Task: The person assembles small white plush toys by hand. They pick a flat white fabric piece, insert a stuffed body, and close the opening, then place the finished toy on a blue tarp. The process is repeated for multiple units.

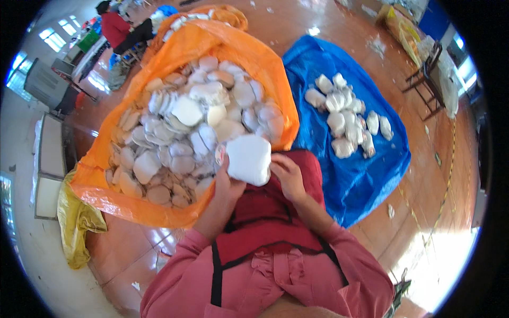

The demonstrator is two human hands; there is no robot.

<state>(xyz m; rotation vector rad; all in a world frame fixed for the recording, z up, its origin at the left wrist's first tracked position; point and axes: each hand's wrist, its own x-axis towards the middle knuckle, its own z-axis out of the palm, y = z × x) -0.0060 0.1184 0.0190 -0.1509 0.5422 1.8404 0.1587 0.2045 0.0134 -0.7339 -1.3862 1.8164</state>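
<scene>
Above my lap I hold a thick white rounded pad point(248, 159), its broad face turned up. My left hand point(229, 184) grips its left side, where a small patch of reddish print shows. At its right edge the fingers of my right hand point(289, 174) are closed on the rim. Just beyond my hands lies an orange sheet point(265, 50) heaped with loose pale pads point(185, 111) of similar rounded shape. To the right, a blue sheet point(366, 177) bears several white bundles point(342, 114). A dark red apron point(260, 228) covers my lap.
A wooden chair point(428, 79) stands at the far right on the tiled floor point(254, 24). Yellow cloth point(77, 228) lies near the left wall. At the far left a person in a red top point(114, 29) sits by a second orange sheet point(228, 15).
</scene>
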